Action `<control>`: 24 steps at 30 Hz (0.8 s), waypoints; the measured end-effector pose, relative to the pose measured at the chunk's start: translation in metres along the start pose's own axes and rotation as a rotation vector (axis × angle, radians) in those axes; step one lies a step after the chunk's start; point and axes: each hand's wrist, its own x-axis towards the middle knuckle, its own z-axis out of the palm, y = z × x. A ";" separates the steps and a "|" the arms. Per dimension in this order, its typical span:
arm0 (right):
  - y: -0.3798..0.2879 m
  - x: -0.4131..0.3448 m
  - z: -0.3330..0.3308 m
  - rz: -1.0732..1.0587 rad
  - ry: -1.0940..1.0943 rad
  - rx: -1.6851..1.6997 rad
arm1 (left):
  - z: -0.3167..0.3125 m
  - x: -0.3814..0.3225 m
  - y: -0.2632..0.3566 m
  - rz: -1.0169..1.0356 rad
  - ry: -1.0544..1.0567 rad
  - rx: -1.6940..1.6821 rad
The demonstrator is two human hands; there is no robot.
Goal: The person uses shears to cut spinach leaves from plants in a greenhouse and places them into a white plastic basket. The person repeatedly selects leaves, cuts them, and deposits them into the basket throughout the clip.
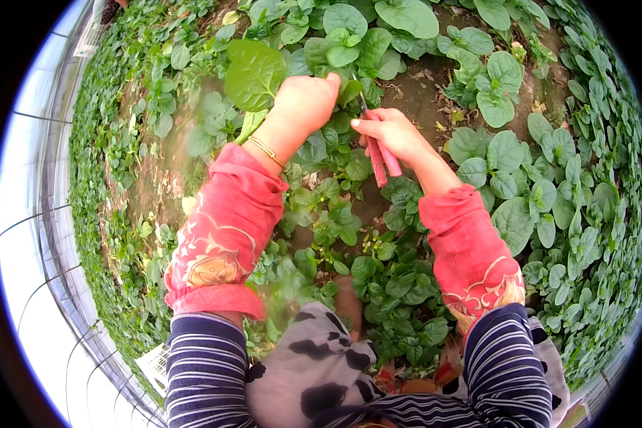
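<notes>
My left hand [306, 104] is closed around cut leafy greens, seemingly Malabar spinach. A broad leaf [254, 75] sticks out beyond the knuckles, and a pale green stem [252, 124] shows under the wrist. In my right hand [393, 134] are snips with pink handles [381, 160]. Their dark, narrow blades [362, 100] point up and away from me, just right of my left hand. Leaves of a growing plant [348, 45] stand directly beyond both hands. Foliage partly hides the blade tips, so whether they touch a stem cannot be told.
Low leafy plants [513, 160] grow in dense rows on both sides, with bare brown soil [417, 91] between some. Plastic film on a greenhouse frame [27, 214] curves along the left. A white plastic crate [154, 366] sits at lower left. Part of another person [109, 10] shows at top left.
</notes>
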 end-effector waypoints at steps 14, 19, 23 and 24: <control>0.006 0.007 -0.016 0.114 -0.047 0.397 | 0.034 -0.031 -0.003 -0.018 0.346 -0.134; 0.002 -0.001 -0.026 -0.006 0.019 0.202 | 0.014 -0.062 -0.025 -0.137 0.413 -0.322; -0.011 0.024 -0.018 -0.016 -0.027 0.095 | 0.004 -0.052 -0.027 0.033 0.434 -0.165; -0.012 0.029 -0.014 -0.001 -0.035 0.040 | 0.004 -0.042 -0.025 0.076 0.450 -0.141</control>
